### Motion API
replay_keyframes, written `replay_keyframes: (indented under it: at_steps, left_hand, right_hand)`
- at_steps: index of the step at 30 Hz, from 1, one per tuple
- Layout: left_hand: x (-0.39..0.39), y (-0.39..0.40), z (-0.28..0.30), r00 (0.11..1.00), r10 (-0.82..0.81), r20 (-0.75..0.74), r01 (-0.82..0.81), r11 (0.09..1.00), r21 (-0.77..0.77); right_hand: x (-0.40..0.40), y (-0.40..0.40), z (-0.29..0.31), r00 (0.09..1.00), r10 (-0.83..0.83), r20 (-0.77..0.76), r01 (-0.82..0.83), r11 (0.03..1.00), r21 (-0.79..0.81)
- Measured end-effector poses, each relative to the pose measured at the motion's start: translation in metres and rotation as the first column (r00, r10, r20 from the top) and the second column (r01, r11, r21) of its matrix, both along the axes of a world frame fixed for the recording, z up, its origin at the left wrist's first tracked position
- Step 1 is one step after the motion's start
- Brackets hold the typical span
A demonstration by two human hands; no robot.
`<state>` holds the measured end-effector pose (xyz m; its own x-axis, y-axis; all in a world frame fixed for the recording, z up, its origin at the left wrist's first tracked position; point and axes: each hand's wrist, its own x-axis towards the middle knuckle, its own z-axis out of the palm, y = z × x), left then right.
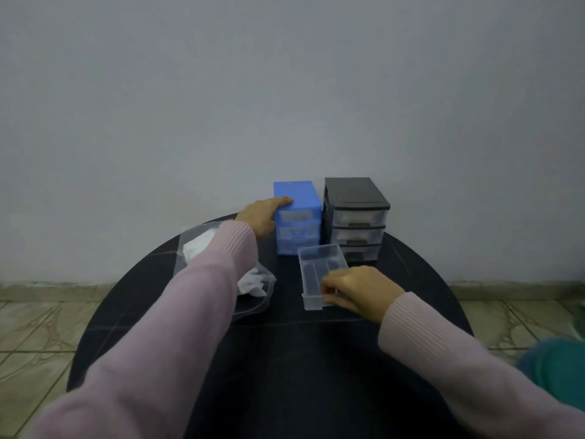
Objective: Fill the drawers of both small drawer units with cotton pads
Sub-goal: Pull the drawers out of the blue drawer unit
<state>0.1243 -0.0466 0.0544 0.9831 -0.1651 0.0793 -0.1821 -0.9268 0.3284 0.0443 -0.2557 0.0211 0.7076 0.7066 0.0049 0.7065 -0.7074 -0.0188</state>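
A blue drawer unit point(297, 213) and a black drawer unit point(356, 213) stand side by side at the far edge of the round black table point(272, 359). My left hand point(261, 218) grips the blue unit's left side, thumb on its top. A clear empty drawer point(318, 274) lies on the table in front of both units. My right hand point(354, 291) pinches its near end. A clear plastic bag point(190, 245) holding white cotton pads point(251, 282) lies on the left, partly hidden under my left sleeve.
A grey wall rises right behind the units. Tiled floor shows around the table. Something teal point(557, 369) sits low at the right edge.
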Motion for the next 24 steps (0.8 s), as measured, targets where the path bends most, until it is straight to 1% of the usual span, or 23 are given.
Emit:
replay_keyframes:
  at_steps: [3, 6, 7, 9, 11, 13, 15, 16, 17, 21, 24]
  left_hand:
    - [-0.001, -0.002, 0.000, 1.000, -0.003, -0.002, 0.003, 1.000, -0.017]
    - [-0.002, -0.003, 0.001, 1.000, -0.001, -0.004, 0.001, 1.000, -0.028]
    - [-0.002, -0.004, 0.001, 1.000, 0.000, -0.002, 0.000, 0.999, -0.032]
    - [-0.003, -0.006, 0.000, 1.000, 0.000, 0.007, 0.000, 0.999, -0.033]
    - [-0.003, -0.008, 0.000, 1.000, -0.005, 0.015, 0.006, 1.000, -0.029]
    - [-0.003, -0.008, 0.000, 1.000, -0.013, 0.012, 0.013, 1.000, -0.029]
    - [-0.003, -0.008, 0.000, 1.000, -0.018, 0.009, 0.018, 1.000, -0.024]
    - [-0.002, -0.007, 0.000, 1.000, -0.019, 0.011, 0.019, 1.000, -0.019]
    - [-0.002, -0.007, 0.000, 1.000, -0.023, 0.014, 0.023, 1.000, -0.017]
    - [0.000, -0.003, -0.001, 0.999, -0.034, 0.023, 0.034, 0.999, -0.021]
    - [0.004, 0.002, -0.005, 0.998, -0.053, 0.035, 0.054, 0.998, -0.029]
  right_hand:
    - [-0.009, -0.018, -0.006, 0.997, -0.070, -0.036, 0.065, 0.991, -0.117]
    - [-0.011, -0.035, -0.006, 0.990, -0.134, -0.037, 0.125, 0.976, -0.178]
    - [-0.011, -0.040, -0.005, 0.988, -0.154, -0.012, 0.149, 0.968, -0.201]
    - [-0.013, -0.045, -0.002, 0.982, -0.161, 0.098, 0.180, 0.956, -0.233]
    - [-0.016, -0.044, 0.002, 0.964, -0.156, 0.216, 0.197, 0.964, -0.181]
    - [-0.017, -0.034, 0.007, 0.950, -0.177, 0.258, 0.188, 0.982, -0.019]
    - [-0.010, -0.017, 0.008, 0.948, -0.218, 0.230, 0.188, 0.971, 0.146]
    - [-0.003, -0.006, 0.008, 0.948, -0.246, 0.202, 0.208, 0.959, 0.190]
    - [0.004, 0.004, 0.007, 0.946, -0.281, 0.162, 0.249, 0.949, 0.195]
    - [0.039, 0.041, -0.005, 0.916, -0.399, 0.038, 0.395, 0.916, 0.073]
    - [0.063, 0.057, -0.010, 0.890, -0.455, -0.014, 0.455, 0.890, 0.024]
